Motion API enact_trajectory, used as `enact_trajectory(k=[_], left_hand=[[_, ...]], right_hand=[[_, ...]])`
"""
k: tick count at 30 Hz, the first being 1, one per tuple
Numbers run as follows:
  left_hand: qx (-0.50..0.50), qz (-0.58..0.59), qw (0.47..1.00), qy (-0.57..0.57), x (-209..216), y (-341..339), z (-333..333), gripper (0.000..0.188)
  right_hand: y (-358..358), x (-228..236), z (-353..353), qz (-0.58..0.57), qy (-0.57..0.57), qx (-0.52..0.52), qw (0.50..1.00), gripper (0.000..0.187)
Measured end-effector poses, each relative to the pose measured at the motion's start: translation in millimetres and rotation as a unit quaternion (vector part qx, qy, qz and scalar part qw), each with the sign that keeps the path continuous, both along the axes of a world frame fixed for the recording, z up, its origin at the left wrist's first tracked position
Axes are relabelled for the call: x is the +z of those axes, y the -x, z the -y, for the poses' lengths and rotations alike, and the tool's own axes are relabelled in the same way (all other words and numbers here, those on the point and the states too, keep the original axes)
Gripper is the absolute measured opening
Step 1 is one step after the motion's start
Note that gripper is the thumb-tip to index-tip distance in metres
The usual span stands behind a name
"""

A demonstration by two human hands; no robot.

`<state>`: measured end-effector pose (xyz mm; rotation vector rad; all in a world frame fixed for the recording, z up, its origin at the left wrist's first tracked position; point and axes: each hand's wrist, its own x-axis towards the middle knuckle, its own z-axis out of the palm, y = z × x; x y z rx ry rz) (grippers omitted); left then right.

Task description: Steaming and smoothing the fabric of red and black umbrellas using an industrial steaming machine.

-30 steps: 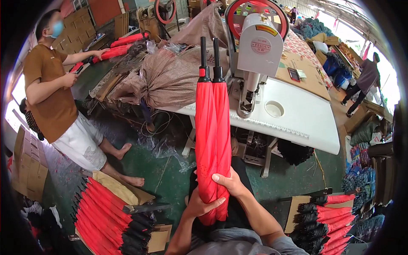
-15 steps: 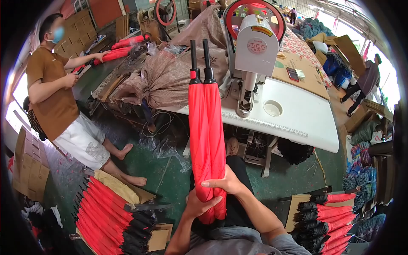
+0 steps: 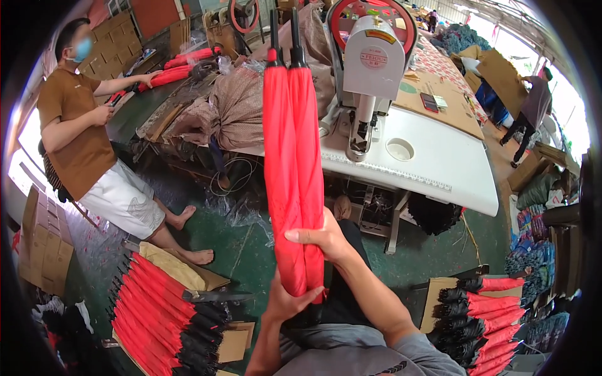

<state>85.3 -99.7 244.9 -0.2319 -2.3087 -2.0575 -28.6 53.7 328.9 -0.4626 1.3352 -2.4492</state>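
Two closed red umbrellas point(image 3: 291, 156) stand side by side in front of me, nearly upright, their black shafts pointing up and away. My left hand point(image 3: 290, 302) is wrapped round the lower end of the pair. Higher up on the right side, my right hand point(image 3: 323, 240) grips both umbrellas, its thumb lying across the red cloth. The fingers behind the umbrellas are hidden. Just beyond them stands a white machine point(image 3: 374, 62) with a red wheel, on a white worktable point(image 3: 433, 166).
Stacks of red and black umbrellas lie at lower left point(image 3: 160, 307) and lower right point(image 3: 492, 323). A masked person point(image 3: 84, 125) in a brown shirt stands at left, one hand on more red umbrellas point(image 3: 170, 76). Another person point(image 3: 533, 106) handles cardboard at far right. A woven sack point(image 3: 235, 113) lies beside the machine.
Both hands have raised the two umbrellas and shifted them slightly left. At far right, the other person has turned and now reaches to a cardboard sheet.
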Motion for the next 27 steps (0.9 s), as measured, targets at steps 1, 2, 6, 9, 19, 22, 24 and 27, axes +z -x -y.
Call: enact_trajectory(k=[1, 2, 6, 9, 19, 22, 24, 27], left_hand=[[0.003, -0.009, 1.000, 0.014, 5.5, 5.8, 5.3, 0.089], [-0.003, -0.011, 1.000, 0.018, 14.0, 9.6, 10.4, 0.089], [-0.007, -0.008, 1.000, -0.005, 54.9, 7.7, 28.7, 0.084], [-0.013, -0.004, 1.000, 0.010, 71.3, -4.1, 42.8, 0.079], [-0.201, 0.250, 0.940, 0.111, 85.6, -78.7, 108.0, 0.081], [-0.218, 0.295, 0.928, 0.069, 86.0, -82.3, 105.2, 0.082], [-0.219, 0.315, 0.922, 0.045, 88.0, -81.1, 101.2, 0.083], [-0.229, 0.300, 0.924, 0.056, 94.5, -61.1, 91.8, 0.082]], right_hand=[[2.9, 8.0, 3.8, -0.002, 0.003, -0.005, 1.000, 0.057], [5.9, 16.0, 9.3, 0.000, 0.010, 0.006, 1.000, 0.056], [9.3, 41.9, 28.8, -0.011, 0.032, 0.016, 0.999, 0.054], [7.2, 48.2, 44.7, -0.037, 0.045, -0.007, 0.998, 0.053], [-23.2, -37.7, 53.6, 0.123, 0.113, -0.135, 0.977, 0.042], [-41.4, -48.5, 38.9, 0.140, 0.062, -0.198, 0.968, 0.036], [-44.7, -48.7, 28.9, 0.146, 0.035, -0.222, 0.964, 0.034], [-34.2, -44.9, 10.6, 0.141, 0.017, -0.243, 0.960, 0.031]])
